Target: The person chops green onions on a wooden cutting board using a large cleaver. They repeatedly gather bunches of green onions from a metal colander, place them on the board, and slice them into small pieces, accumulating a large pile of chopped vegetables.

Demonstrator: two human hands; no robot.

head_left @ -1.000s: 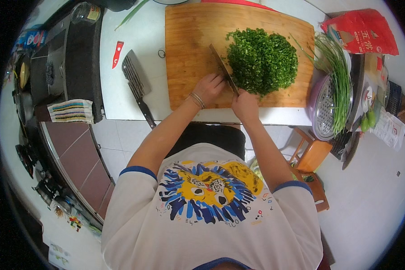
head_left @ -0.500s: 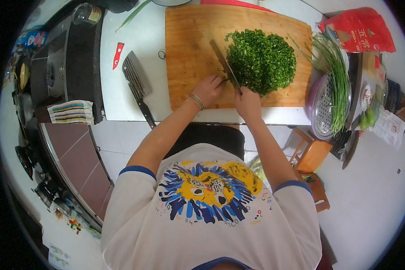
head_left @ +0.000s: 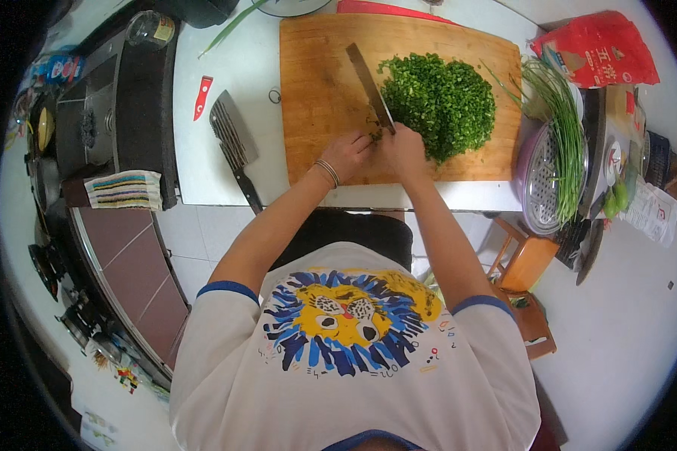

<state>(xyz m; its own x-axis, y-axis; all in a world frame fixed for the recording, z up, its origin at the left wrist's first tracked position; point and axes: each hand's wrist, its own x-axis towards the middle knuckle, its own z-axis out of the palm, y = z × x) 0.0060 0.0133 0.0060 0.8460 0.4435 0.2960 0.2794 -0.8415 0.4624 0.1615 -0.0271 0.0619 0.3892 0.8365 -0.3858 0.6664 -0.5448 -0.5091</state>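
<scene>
On the wooden cutting board [head_left: 323, 83], my right hand [head_left: 408, 152] is closed round the handle of a kitchen knife [head_left: 367, 79]. Its blade points away from me and slightly left. To the left, my left hand [head_left: 349, 155] has its fingers bent together at some small chive ends [head_left: 375, 131], beside the blade. The fingers partly cover these green bits. A large heap of finely chopped chives [head_left: 444, 105] lies right of the knife, close to the right hand.
A cleaver [head_left: 233, 143] and a red-handled item [head_left: 202, 98] lie left of the board. To the right, long uncut chives [head_left: 568, 150] drape over a purple colander [head_left: 530, 180], below a red bag [head_left: 598, 52]. A striped cloth [head_left: 124, 190] hangs by the stove.
My right hand and the knife have moved left, closer to my left hand, and the blade reaches further away from me. The left hand stays almost in place.
</scene>
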